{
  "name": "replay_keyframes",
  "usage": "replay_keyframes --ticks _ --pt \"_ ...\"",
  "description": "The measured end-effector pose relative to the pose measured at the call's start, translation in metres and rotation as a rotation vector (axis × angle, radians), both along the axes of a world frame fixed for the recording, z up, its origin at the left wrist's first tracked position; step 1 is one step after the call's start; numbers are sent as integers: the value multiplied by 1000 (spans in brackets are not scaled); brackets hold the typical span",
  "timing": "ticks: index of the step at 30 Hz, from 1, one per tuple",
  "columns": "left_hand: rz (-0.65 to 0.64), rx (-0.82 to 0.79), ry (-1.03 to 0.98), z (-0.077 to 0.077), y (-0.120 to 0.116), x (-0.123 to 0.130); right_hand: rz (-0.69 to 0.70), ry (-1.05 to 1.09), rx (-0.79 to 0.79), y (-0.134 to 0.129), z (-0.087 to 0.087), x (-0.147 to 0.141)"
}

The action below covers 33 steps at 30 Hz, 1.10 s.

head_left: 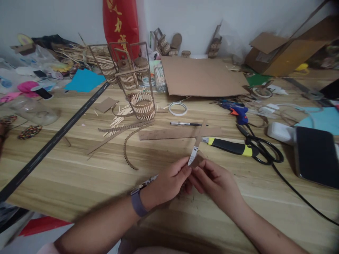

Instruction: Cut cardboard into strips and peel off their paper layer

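My left hand point(172, 180) pinches a thin cardboard strip point(200, 135) with white printed paper on its lower part. Close beside it, my right hand point(217, 180) has its fingers closed on the strip's brown lower end. The strip stands up and away from me, its far tip over a black-and-white pen point(188, 124). Behind it lies a flat, longer cardboard piece point(169, 134). A yellow-and-black utility knife point(230, 146) rests to the right of the strip. Farther back stands a small basket point(143, 107) of cardboard and short sticks, with a tall handle.
Black scissors point(265, 150), a blue glue gun point(239, 112) and a dark phone point(316, 155) lie on the right. A tape roll point(178, 109) sits mid-table before a large cardboard sheet point(203, 77). Loose sticks point(116, 120) and several handled baskets are at back left. Another person's hand point(4, 123) shows at far left.
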<state>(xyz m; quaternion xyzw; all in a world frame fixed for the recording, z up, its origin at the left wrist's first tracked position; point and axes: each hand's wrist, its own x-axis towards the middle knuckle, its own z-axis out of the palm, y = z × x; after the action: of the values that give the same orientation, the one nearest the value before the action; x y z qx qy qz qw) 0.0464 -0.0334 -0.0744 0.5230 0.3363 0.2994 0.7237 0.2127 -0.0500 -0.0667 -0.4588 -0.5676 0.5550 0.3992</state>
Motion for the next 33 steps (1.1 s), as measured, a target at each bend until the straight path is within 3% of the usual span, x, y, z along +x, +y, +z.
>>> replay_keyframes --ticks 5,7,9,12,14,16,18,20,22,27,33 --pt "-49 -64 -74 2 2 1 89 94 -89 1 -2 -1" --pt "-50 -96 -96 2 3 2 71 30 -57 1 -4 1" --pt "-37 -120 -96 0 3 3 -14 -169 126 1 -4 5" --pt "-6 -139 -99 -2 3 5 -139 -505 572 0 -1 9" --pt "3 -142 -117 -2 2 6 -153 -595 715 -1 -1 9" --pt "-6 -150 -140 0 2 6 -150 -554 611 0 0 9" --pt "-28 -161 -148 3 1 6 -173 -416 381 5 1 11" --pt "-50 -166 -136 6 0 5 -304 -269 211 12 4 19" --pt "-59 -139 -119 5 -2 4 -495 -224 200 19 10 31" --pt "-31 -61 -109 -2 -6 6 -252 -579 363 19 15 46" --pt "91 -92 -19 -5 -6 8 -142 -677 938 7 4 28"
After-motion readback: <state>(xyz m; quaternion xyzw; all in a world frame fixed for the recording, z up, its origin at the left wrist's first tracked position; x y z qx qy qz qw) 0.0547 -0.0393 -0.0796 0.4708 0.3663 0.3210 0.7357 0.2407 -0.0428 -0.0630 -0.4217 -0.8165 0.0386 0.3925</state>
